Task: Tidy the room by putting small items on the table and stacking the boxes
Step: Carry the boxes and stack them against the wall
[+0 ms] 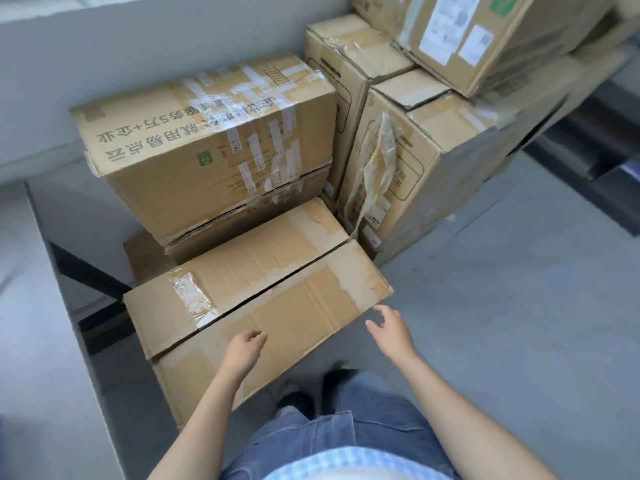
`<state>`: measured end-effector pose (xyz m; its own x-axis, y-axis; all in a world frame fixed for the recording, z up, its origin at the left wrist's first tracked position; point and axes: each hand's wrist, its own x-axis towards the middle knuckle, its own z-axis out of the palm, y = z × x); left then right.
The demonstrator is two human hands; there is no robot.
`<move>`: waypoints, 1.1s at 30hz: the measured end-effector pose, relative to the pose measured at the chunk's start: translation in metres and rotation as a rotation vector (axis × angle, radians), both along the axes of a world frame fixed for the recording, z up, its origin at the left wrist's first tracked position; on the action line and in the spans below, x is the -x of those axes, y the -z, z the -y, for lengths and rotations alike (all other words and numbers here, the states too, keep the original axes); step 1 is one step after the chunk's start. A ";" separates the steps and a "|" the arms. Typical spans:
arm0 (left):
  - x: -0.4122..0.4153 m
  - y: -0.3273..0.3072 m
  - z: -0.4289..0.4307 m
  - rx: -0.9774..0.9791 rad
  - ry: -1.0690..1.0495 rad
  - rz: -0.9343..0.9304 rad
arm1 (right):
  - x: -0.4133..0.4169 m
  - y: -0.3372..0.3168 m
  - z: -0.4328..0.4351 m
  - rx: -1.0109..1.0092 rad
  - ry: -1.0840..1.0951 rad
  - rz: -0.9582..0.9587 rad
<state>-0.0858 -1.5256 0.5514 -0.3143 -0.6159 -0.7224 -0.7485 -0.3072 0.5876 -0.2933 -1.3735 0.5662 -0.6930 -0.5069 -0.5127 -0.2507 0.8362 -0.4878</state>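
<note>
1. Neither hand is holding anything. The left hand [246, 344] hangs over the near flap of the long box [263, 299] with its fingers loosely curled; I cannot tell whether it touches the cardboard. The right hand [388, 327] is spread wide just beside the box's near right corner, apart from it.
2. The long box lies on the floor [502, 306] nearest the person, turned at an angle. Its top flaps are down with a dark gap along the seam, and there is a patch of crinkled tape near the left end.
3. This looks like the box-stacking step, with the hands closing in to pick this box up. No small items are in view.
4. The next move probably calls for a hold at both ends. The left hand sits mid-length and would need to shift left, and the right would go under its corner. The flaps look unsealed, so the lift should come from the bottom edges.
5. Both forearms reach forward and down. The left palm faces down and the right palm is turned inward towards the box.
6. Just behind, the printed box [207, 140] sits on a flatter box [249, 220]. To the right stand the tall boxes [398, 161], with torn tape hanging down. At far right is the labelled box [485, 39], and the wall [138, 46] runs behind.
</note>
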 end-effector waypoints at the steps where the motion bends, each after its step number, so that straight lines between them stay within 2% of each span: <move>1: 0.008 -0.005 -0.001 0.009 0.019 -0.017 | 0.002 -0.001 -0.005 0.000 0.026 -0.006; 5: 0.041 -0.017 -0.008 0.035 0.075 -0.056 | 0.006 -0.007 -0.022 -0.038 0.002 -0.051; 8: 0.074 -0.027 -0.025 0.048 0.208 -0.087 | 0.013 -0.013 -0.041 -0.077 -0.087 -0.108; 10: 0.099 -0.031 -0.042 0.050 0.325 -0.106 | 0.020 -0.018 -0.060 -0.080 -0.046 -0.126; 16: 0.172 -0.034 -0.111 0.070 0.635 -0.121 | 0.049 -0.032 -0.162 -0.042 0.343 -0.140; 22: 0.237 -0.033 -0.196 0.086 0.770 -0.138 | 0.080 -0.030 -0.265 0.025 0.549 -0.092; 28: 0.304 -0.042 -0.302 0.074 0.896 -0.180 | 0.116 -0.040 -0.377 0.125 0.757 -0.151; 33: 0.368 -0.058 -0.410 0.050 1.097 -0.247 | 0.092 -0.046 -0.495 0.180 1.163 -0.226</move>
<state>-0.4543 -1.1151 0.6094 -0.8348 0.0549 -0.5478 -0.4610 0.4743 0.7500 -0.3851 -0.8785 0.6121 -0.8487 0.4311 -0.3064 0.5152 0.5430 -0.6631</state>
